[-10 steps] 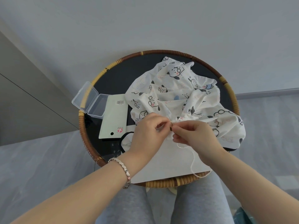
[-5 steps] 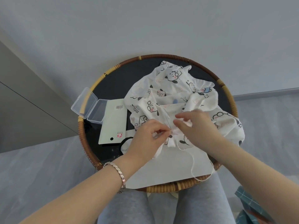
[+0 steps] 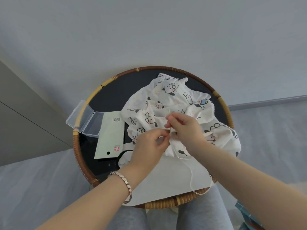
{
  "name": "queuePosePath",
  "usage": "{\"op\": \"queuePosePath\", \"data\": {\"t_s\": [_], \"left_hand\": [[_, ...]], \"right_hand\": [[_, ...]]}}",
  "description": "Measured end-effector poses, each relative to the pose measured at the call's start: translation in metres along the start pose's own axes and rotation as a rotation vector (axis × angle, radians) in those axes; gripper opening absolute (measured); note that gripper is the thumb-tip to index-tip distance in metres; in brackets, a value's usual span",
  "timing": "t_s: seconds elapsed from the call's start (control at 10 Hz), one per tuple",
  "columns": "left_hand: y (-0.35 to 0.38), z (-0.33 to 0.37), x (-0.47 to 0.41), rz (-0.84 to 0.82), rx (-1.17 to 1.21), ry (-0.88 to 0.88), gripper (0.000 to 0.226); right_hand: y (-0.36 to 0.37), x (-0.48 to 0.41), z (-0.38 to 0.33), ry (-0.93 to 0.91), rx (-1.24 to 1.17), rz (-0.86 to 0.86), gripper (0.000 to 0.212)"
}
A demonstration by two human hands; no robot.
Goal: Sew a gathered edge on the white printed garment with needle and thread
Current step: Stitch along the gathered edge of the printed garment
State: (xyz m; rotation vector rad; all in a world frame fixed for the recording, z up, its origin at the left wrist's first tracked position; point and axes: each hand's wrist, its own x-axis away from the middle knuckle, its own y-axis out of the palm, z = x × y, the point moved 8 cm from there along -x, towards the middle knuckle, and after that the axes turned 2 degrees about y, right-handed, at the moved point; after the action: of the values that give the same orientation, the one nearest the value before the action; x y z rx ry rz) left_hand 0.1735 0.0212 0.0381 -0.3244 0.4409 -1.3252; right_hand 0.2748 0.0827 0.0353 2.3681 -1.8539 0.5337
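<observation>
On rattan tray (image 3: 166, 69): L hand (image 3: 149, 146) pinches garment (image 3: 166, 100) edge, R hand (image 3: 186, 128) pinches needle (image 3: 169, 112) w/ thread (image 3: 191, 176).

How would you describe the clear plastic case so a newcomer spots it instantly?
Find the round rattan-rimmed table with the dark top. On its left edge, overhanging the rim beside the pale barcoded card, lies the clear plastic case, hinged open and flat. It is the only see-through thing there; the card and the printed garment are opaque.
</observation>
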Motion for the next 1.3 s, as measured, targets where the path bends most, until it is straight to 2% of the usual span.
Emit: {"op": "queuePosePath", "data": {"t_s": [0.1, 0.2, 0.3, 0.4, 0.5, 0.6, 0.7, 0.8, 0.9, 1.0, 1.1, 1.2, 1.3], "left_hand": [[0.006, -0.009, 0.007, -0.055, 0.078, -0.073, 0.015], [0.002, -0.014, 0.009, -0.044, 0.182, -0.126, 0.018], [-0.001, -0.014, 0.004, -0.092, 0.147, -0.114, 0.015], [-0.001, -0.014, 0.000, -0.146, 0.053, -0.069, 0.015], [-0.004, -0.017, 0.000, -0.155, 0.017, -0.061, 0.012], [-0.006, -0.019, 0.002, -0.162, 0.026, -0.059, 0.010], [-0.004, -0.018, 0.005, -0.181, 0.034, -0.047, 0.010], [-0.004, -0.018, 0.007, -0.184, 0.050, -0.049, 0.013], [-0.004, -0.019, 0.007, -0.186, 0.039, -0.046, 0.009], [-0.004, -0.019, 0.007, -0.182, 0.048, -0.045, 0.008], [-0.003, -0.019, 0.007, -0.189, 0.052, -0.033, 0.009], [-0.003, -0.019, 0.009, -0.201, 0.043, -0.025, 0.009], [-0.005, -0.020, 0.010, -0.195, 0.045, -0.031, 0.011]], "right_hand": [[-0.002, -0.018, -0.003, 0.151, -0.516, -0.027, 0.016], [0.011, -0.026, -0.020, 0.281, -0.875, -0.281, 0.014], [0.000, -0.044, -0.026, -0.043, 0.218, -0.277, 0.017], [-0.011, -0.059, -0.033, -0.467, 1.457, -0.176, 0.026], [-0.053, -0.073, -0.053, -0.391, 1.525, 0.142, 0.032], [-0.065, -0.072, -0.056, -0.269, 1.167, 0.210, 0.025], [-0.019, -0.045, -0.038, -0.132, 0.809, -0.278, 0.027], [0.014, -0.012, -0.018, -0.058, 0.840, -0.651, 0.023], [0.015, -0.013, -0.013, -0.102, 0.916, -0.643, 0.011], [0.012, -0.017, -0.016, -0.122, 0.871, -0.581, 0.007], [-0.006, -0.036, -0.023, -0.127, 0.807, -0.328, 0.008], [-0.049, -0.066, -0.033, -0.108, 0.939, 0.091, 0.017], [-0.090, -0.080, -0.043, -0.067, 1.104, 0.397, 0.024]]}}
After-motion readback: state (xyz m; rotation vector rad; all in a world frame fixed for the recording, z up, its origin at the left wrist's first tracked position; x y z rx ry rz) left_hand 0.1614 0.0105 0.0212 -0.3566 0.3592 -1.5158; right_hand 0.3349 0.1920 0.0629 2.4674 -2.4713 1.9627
